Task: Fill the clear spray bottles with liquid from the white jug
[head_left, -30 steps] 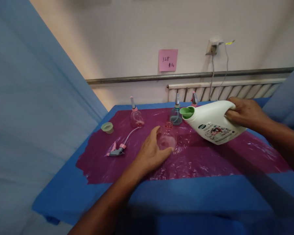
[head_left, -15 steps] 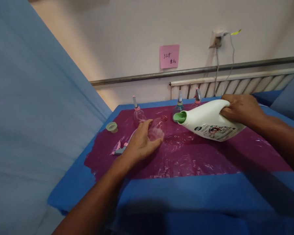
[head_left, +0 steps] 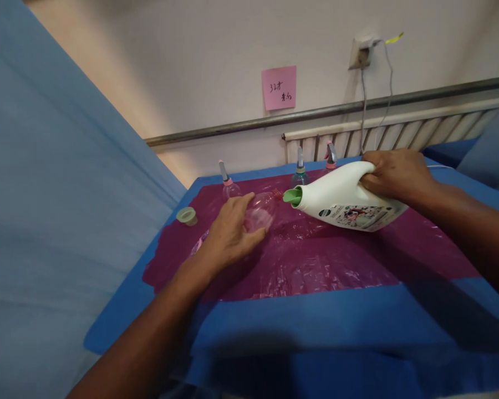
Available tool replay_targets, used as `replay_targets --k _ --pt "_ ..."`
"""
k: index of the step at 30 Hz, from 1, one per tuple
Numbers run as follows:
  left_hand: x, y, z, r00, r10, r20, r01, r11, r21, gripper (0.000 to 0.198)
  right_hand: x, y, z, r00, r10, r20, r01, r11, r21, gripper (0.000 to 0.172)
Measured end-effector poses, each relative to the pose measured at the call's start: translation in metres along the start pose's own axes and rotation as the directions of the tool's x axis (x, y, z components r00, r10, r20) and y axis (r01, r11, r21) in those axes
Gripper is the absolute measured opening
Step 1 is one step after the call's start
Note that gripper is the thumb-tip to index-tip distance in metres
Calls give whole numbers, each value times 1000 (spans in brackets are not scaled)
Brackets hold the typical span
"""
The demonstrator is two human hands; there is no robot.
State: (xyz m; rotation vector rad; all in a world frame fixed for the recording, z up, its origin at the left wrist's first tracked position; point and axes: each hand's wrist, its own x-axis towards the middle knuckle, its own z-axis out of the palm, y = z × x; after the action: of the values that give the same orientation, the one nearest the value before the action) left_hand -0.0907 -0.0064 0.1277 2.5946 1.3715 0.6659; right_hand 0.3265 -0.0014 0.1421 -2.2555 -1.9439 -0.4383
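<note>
My left hand point(head_left: 229, 235) is closed around a clear spray bottle point(head_left: 260, 212) that has no spray head on it. The bottle leans to the right, its neck close to the green pouring spout point(head_left: 293, 196) of a white jug point(head_left: 345, 195). By its handle, my right hand point(head_left: 395, 170) grips that jug, which is tipped to the left. Whether liquid is running out, I cannot tell. Partly hidden behind my left hand, a pink piece of a loose spray head point(head_left: 200, 242) lies on the purple plastic sheet point(head_left: 307, 266).
A pale green cap point(head_left: 187, 216) sits at the sheet's left side. Spray bottles stand behind: a clear one point(head_left: 230, 186), a bluish one point(head_left: 300, 175) and a pink-collared one point(head_left: 330, 157). A blue curtain point(head_left: 58, 183) hangs left; a radiator point(head_left: 395, 130) lines the wall.
The white jug has shifted left, bringing its spout nearer to the bottle's neck. My left hand has moved slightly left and now covers most of the loose spray head.
</note>
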Motion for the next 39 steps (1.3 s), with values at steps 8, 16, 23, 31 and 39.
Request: replay_targets --k 8,16,23,31,39 --pt "8 4 -4 998 60 33 -63 995 72 78 0 0 -1 1000 3 -30 -3 1000 -1 40" --pt "13 0 -8 993 96 62 -106 978 179 83 -1 -6 -8 999 33 18 -32 999 -8 48" --pt "17 3 -19 984 161 77 -176 941 289 81 0 -8 -8 1000 -3 6 3 1000 1 46" --pt "20 12 -30 978 166 124 -200 911 360 83 1 -10 -8 1000 -11 -3 11 1000 4 47" --pt "22 20 -33 975 149 164 -206 881 426 83 2 -13 -10 1000 -17 9 17 1000 -4 49"
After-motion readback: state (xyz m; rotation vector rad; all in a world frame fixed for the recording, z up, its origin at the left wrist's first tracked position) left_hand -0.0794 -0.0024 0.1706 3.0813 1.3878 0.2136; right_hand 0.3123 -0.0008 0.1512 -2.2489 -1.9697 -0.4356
